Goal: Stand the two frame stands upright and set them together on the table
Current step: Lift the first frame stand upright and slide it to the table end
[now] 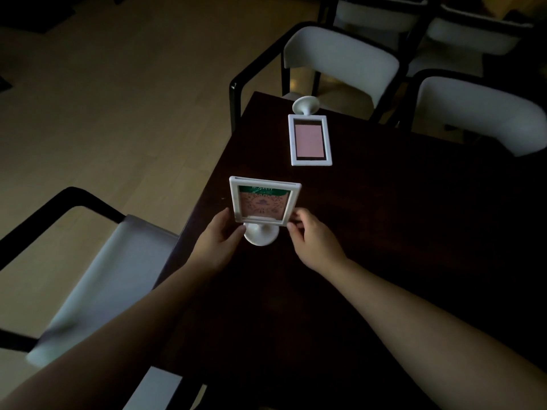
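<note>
frame stand one, the near frame stand (264, 202), is upright on its round white foot at the left part of the dark counter (384, 261), close to the counter's left edge. its white border surrounds a card with a green band on top and a pinkish pattern below. the left hand (217, 241) has its fingers (238, 230) closed against the lower left corner of the frame, thumb tip at the bottom edge. the right hand (310, 238) pinches the lower right corner, its fingers (293, 226) curled onto the frame's side. both bare forearms reach in from the bottom of the view.

farther along the counter, well apart from the first, the far frame stand (310, 140) lies flat on its back with a plain pink card showing, its trumpet-shaped foot pointing away toward the counter's far edge.

a white-cushioned chair (97, 279) with a dark frame sits at the left of the counter. more white chairs (340, 57) stand beyond the far edge, over a pale wooden floor (118, 99).
</note>
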`<state>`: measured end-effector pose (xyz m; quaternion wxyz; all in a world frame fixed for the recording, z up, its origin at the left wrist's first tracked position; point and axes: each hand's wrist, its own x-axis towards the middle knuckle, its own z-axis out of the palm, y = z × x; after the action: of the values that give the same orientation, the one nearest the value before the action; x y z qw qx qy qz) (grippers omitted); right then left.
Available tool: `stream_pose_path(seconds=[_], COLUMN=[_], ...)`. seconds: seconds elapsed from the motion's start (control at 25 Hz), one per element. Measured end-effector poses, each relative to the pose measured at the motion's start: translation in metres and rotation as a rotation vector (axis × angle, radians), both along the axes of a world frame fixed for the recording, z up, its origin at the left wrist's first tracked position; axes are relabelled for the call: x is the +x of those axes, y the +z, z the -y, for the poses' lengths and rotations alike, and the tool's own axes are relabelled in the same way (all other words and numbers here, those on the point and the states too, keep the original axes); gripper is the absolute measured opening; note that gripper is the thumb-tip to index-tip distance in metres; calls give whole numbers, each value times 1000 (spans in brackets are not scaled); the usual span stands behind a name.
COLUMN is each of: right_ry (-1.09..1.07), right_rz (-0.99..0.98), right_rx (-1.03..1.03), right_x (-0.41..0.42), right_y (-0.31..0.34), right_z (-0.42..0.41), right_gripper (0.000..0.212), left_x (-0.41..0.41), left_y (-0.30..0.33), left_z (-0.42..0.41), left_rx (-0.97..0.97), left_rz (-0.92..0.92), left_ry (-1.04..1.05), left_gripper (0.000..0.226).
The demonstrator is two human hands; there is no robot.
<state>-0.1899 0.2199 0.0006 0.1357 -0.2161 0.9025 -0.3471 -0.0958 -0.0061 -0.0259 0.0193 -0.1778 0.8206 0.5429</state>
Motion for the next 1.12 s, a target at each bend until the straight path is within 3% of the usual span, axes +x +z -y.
stream_pose_path(seconds=[0.2, 0.48, 0.76, 1.12], right_ry=[-16, 184, 256, 194], right_rz=[0, -35, -44, -19], right_rx=[160, 321, 488, 563], right_x=[27, 53, 60, 63], right_y=[-14, -23, -32, -42], right_z=[2, 23, 40, 39], right_gripper=[48, 59, 67, 61], left_x=[24, 29, 20, 18], left_y=[-8, -23, -31, -33], left_z=[-3, -13, -13, -12], left_rx=[-446, -855, -927, -879], left_rz=[108, 126, 134, 103], left_ry=[-109, -415, -479, -518], left_gripper=[77, 82, 77, 80])
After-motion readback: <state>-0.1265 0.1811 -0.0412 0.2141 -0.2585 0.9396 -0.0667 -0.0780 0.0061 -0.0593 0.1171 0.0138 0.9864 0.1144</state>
